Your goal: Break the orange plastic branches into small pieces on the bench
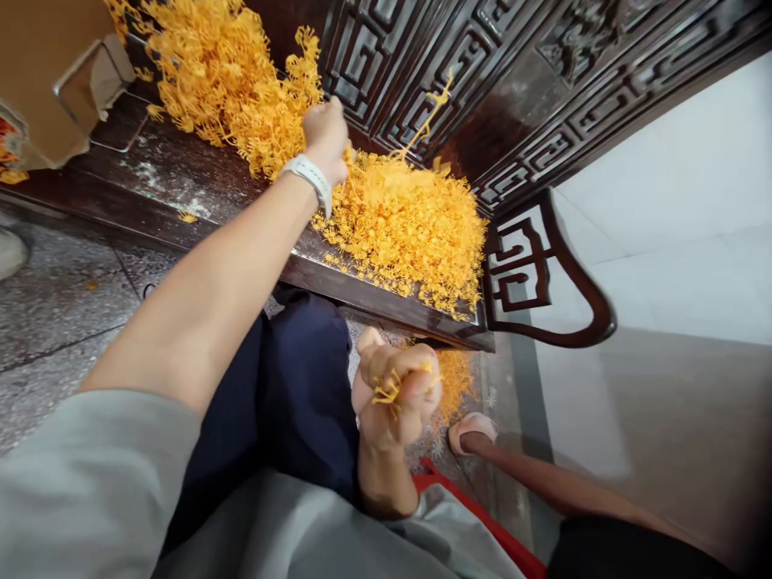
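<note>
Two heaps of small orange plastic pieces (416, 225) lie on a dark carved wooden bench (181, 193). My left hand (326, 137), with a white wristband, reaches out to the heaps with its fingers closed in the pile; a strand of joined pieces (431, 112) rises beside it. My right hand (398, 394) is held close over my lap, closed in a fist on a clump of the orange pieces. More orange pieces (455, 378) lie on the floor under the bench edge.
A cardboard box (54, 72) stands at the bench's left end. The carved backrest (512, 72) rises behind the heaps. Another person's leg and pink slipper (474, 430) rest on the floor at the right. A red object (476, 507) sits near my lap.
</note>
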`<state>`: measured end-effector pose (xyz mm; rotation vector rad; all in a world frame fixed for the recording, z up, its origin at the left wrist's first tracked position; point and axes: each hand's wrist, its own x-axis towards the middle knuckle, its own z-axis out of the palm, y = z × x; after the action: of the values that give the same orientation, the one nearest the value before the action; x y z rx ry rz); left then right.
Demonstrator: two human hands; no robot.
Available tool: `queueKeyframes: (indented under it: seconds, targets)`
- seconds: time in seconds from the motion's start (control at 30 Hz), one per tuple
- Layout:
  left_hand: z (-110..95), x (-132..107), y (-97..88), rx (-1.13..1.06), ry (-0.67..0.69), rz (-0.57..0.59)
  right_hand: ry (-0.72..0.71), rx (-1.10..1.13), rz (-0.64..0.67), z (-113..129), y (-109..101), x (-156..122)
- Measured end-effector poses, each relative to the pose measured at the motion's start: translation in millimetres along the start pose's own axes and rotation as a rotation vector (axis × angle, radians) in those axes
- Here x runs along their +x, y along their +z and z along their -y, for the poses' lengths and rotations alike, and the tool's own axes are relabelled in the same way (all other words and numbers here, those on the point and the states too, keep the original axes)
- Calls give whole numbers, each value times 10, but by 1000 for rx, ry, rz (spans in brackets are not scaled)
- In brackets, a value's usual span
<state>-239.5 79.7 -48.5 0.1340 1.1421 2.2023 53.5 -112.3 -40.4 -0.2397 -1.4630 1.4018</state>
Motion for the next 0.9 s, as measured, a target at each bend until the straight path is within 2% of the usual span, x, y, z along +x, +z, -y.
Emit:
queueKeyframes:
  seconds: [0.07,0.1,0.2,0.3,0.33,0.4,0.47,0.57,0.63,0.67,0.7,0.77,0.83,0.9]
  targets:
    - [-161,129,-135,-52,59,-121,2,-46,13,-23,-32,55]
    - [-207,186,-185,-36,68,-146,8,-78,-3,-68,-90,146]
    - [-225,326,-266,171,61,-64,-12,-198,-88,-321,-404,674]
    - [-212,355,-271,304,50,65,-18,-494,-171,-698,-840,1449]
    - [-226,326,-258,296,43,94,13,-649,-177,-825,-981,1703]
    - [-276,210,-210,258,17,150,194,-898,-182,-1027,-1195,2109]
    - [-322,46,-131,170,-3,174,331,-899,-138,-1123,-1259,2300]
    - [-316,-207,9,41,41,189,384,-535,111,-1112,-1048,2164]
    - [-276,-354,83,61,71,211,396,-346,278,-1087,-803,1928]
    - [-260,-424,107,113,92,229,399,-308,318,-1083,-689,1819]
    - [-253,-495,122,195,139,254,396,-293,321,-1084,-598,1733]
    - [-272,-643,128,428,355,335,368,-285,216,-1087,-517,1654]
    - [-320,-790,118,702,595,494,351,-284,54,-1070,-578,1679]
    - [-358,-917,102,967,675,698,372,-271,-54,-1020,-727,1745]
